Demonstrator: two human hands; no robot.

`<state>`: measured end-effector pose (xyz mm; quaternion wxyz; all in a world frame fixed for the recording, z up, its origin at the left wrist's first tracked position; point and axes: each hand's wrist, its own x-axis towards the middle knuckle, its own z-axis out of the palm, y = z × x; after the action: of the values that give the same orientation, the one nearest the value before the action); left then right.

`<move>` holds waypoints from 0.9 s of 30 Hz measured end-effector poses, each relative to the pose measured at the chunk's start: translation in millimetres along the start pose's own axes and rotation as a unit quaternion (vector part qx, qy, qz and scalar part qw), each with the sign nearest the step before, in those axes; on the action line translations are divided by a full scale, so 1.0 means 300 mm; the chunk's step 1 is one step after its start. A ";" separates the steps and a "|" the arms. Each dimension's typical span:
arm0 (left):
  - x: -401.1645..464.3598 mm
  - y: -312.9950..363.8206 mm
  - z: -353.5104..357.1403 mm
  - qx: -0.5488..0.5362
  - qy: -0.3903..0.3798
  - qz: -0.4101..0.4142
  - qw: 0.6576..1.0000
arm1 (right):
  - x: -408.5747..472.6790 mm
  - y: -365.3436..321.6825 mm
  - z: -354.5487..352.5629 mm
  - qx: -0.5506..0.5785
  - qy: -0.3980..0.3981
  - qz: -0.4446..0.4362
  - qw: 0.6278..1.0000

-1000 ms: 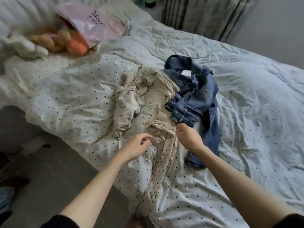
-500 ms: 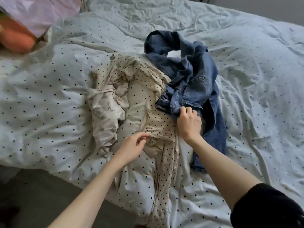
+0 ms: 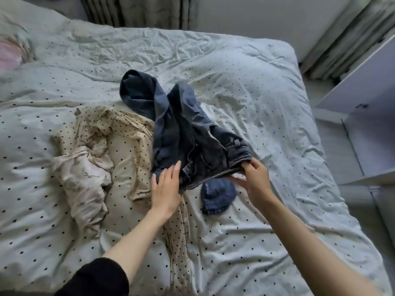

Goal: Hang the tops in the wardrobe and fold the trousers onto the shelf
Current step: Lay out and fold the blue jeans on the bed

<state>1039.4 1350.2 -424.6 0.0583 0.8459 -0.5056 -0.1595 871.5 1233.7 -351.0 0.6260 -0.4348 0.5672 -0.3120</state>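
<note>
While the dark blue jeans [image 3: 188, 133] lie crumpled near the middle of the bed, we hold them at the waistband with our right hand [image 3: 254, 180], whose fingers and thumb pinch the denim edge and lift it a little from the duvet [image 3: 267, 86]. Our left hand [image 3: 166, 186] is flat with straight fingers, and its fingertips touch the left side of the waistband; it grips nothing. One leg of the jeans runs away from us and curls at the far end, and a small rounded fold of denim lies on the duvet under the waistband, between our two hands. Just beside the jeans on the left lies a cream top with black dots [image 3: 128, 135], partly under the denim, and on it a plain cream garment [image 3: 83, 171] is bunched. The duvet is pale with black dots and very wrinkled. At the right edge stands a white cupboard door [image 3: 363, 86], with curtains [image 3: 342, 35] behind it.
</note>
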 end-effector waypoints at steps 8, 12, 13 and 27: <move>-0.031 0.173 -0.126 -0.022 0.067 0.031 0.997 | -0.006 -0.079 -0.260 0.019 0.070 0.023 0.997; -0.032 0.361 -0.284 0.012 0.123 0.100 0.987 | 0.009 -0.236 -0.420 0.034 0.084 -0.011 0.996; -0.038 0.434 -0.320 0.010 0.147 0.119 0.982 | 0.007 -0.292 -0.481 0.054 0.090 -0.021 0.994; -0.189 1.897 -0.506 -0.060 0.215 0.373 0.900 | -0.250 -0.749 -1.840 0.186 0.304 -0.139 0.924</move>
<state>588.1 1116.0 -121.7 0.2717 0.6036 -0.7490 0.0296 340.7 1098.8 -104.3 0.4439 -0.2695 0.5960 -0.6125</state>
